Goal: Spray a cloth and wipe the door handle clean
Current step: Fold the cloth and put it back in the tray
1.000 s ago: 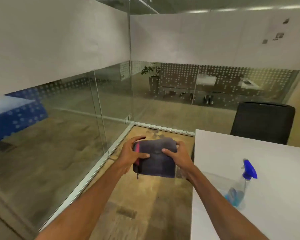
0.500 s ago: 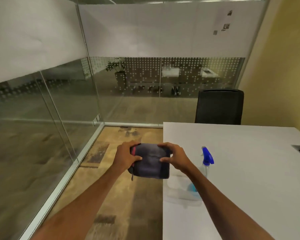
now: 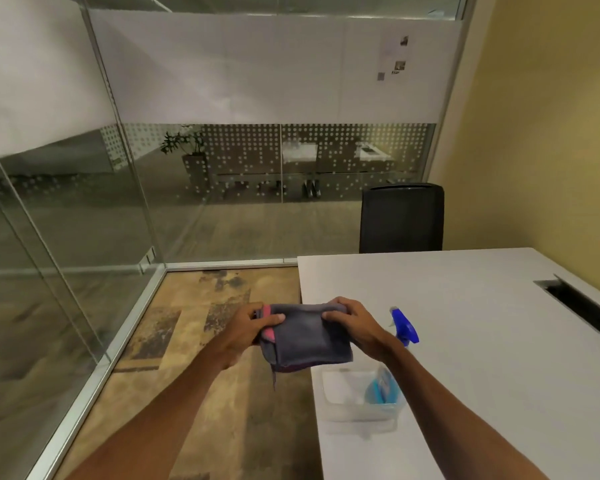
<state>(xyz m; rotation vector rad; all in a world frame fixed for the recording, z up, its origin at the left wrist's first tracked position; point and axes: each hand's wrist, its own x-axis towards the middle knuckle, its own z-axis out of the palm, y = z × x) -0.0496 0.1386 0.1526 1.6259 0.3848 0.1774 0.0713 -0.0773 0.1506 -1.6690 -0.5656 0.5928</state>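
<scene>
At lower centre of the frame, both hands hold a folded cloth (image 3: 307, 336) in the air, over the floor and the near left corner of the counter (image 3: 482, 327). The left hand (image 3: 245, 332) pinches the cloth's left edge, thumb on top and fingers (image 3: 274, 318) curled underneath, where a pink layer peeks out. The right hand (image 3: 355, 323) grips the upper right corner, fingers closed over the fold. Neither hand is free.

The cloth is dark grey, soft and limp; its lower edge sags and a loose thread hangs below it. It looks light and will not slip, but it should flop open if held by one corner, so a whole-hand hold across the folded stack seems best for spraying and wiping.

Just right of the right hand, a spray bottle (image 3: 400, 332) with a blue trigger head stands in a clear tub (image 3: 343, 400) on the counter. The bottle is untouched, so spraying appears not yet done. One hand would have to release the cloth to take the bottle by its neck.

No door handle is visible; glass walls fill the left and centre, a black chair (image 3: 400, 216) stands behind the counter.
</scene>
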